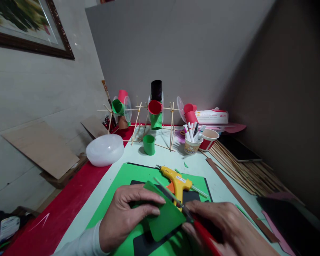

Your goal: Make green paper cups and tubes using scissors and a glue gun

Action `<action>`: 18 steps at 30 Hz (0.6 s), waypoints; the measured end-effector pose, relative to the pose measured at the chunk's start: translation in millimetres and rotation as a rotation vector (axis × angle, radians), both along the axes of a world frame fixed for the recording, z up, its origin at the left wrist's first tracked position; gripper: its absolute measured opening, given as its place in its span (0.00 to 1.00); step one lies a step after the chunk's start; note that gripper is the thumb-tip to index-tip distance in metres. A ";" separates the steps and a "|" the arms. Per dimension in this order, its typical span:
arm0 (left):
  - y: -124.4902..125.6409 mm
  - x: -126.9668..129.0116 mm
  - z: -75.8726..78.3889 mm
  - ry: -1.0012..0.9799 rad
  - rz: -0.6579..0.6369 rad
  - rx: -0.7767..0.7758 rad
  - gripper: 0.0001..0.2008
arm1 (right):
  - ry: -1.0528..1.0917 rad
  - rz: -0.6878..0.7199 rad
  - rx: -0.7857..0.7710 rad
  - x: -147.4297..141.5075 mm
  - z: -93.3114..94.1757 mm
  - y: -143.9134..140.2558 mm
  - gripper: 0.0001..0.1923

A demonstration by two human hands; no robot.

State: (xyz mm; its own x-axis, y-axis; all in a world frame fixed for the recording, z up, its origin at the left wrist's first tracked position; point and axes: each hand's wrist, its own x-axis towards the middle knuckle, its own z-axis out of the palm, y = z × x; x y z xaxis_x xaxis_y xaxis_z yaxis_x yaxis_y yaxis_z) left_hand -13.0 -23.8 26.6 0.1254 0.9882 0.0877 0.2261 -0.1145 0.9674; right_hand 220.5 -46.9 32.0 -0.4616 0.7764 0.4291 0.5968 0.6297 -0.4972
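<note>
My left hand [125, 217] pinches a piece of green paper [167, 222] between thumb and fingers, tilted above the work surface. From the right, my right hand [226, 222] grips red-handled scissors [206, 236], their blades lying along the paper's upper right edge. Whether the blades are open is hard to make out. Just beyond both hands, a yellow hot glue gun [180, 183] rests on a large green sheet [134, 172] with black pieces [149, 245] on it. A short green paper tube [149, 145] stands farther back.
A stick frame [172, 124] carries red, green and black paper tubes with clear discs. To its right stand a cup of markers [191, 145] and a red-and-white paper cup [210, 137]. Wooden sticks [234, 167] lie right, below a dark tablet [238, 148]. A translucent bowl [104, 149] sits left.
</note>
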 end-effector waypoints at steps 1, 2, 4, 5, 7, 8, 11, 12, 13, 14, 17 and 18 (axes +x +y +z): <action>0.4 -0.5 -0.2 0.001 -0.002 0.005 0.08 | -0.007 -0.022 -0.016 3.3 1.8 2.2 0.12; 0.8 -1.3 -0.5 -0.001 -0.010 0.003 0.09 | -0.019 -0.060 -0.041 7.2 3.1 5.1 0.12; 1.4 -3.4 -1.3 -0.036 -0.040 -0.023 0.09 | -0.063 -0.156 -0.095 16.3 2.3 13.0 0.13; 1.5 -4.4 -1.9 -0.072 -0.058 -0.050 0.09 | -0.092 -0.205 -0.112 21.0 -0.5 17.4 0.13; 1.5 -6.1 -3.6 -0.188 -0.090 -0.124 0.10 | -0.180 -0.285 -0.109 29.7 -10.8 26.2 0.14; 1.5 -6.7 -4.7 -0.266 -0.096 -0.158 0.13 | -0.235 -0.320 -0.079 33.5 -17.8 30.2 0.13; 3.1 -8.1 -7.6 -0.524 -0.077 -0.259 0.27 | -0.423 -0.469 0.027 43.0 -39.6 41.0 0.13; 4.4 -8.6 -8.1 -0.601 -0.070 -0.294 0.31 | -0.460 -0.493 0.079 45.8 -45.6 44.2 0.13; 6.1 -9.4 -8.0 -0.666 -0.070 -0.329 0.33 | -0.484 -0.516 0.128 48.4 -50.7 47.4 0.13; 8.2 -10.2 -7.4 -0.720 -0.077 -0.360 0.34 | -0.500 -0.528 0.166 51.1 -54.7 50.3 0.13; 14.6 -12.3 -1.9 -0.796 -0.061 -0.435 0.32 | -0.509 -0.533 0.206 58.6 -62.3 57.2 0.13; 16.2 -12.6 0.8 -0.795 -0.044 -0.463 0.31 | -0.508 -0.527 0.204 60.8 -63.8 58.7 0.13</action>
State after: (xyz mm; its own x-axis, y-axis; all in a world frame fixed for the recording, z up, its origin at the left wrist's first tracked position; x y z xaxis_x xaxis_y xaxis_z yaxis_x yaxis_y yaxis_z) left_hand -25.6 -7.6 27.4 0.2364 0.9418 -0.2390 -0.5206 0.3305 0.7873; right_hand 281.3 11.8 -31.8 -0.2308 0.8768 0.4218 0.9687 0.2478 0.0150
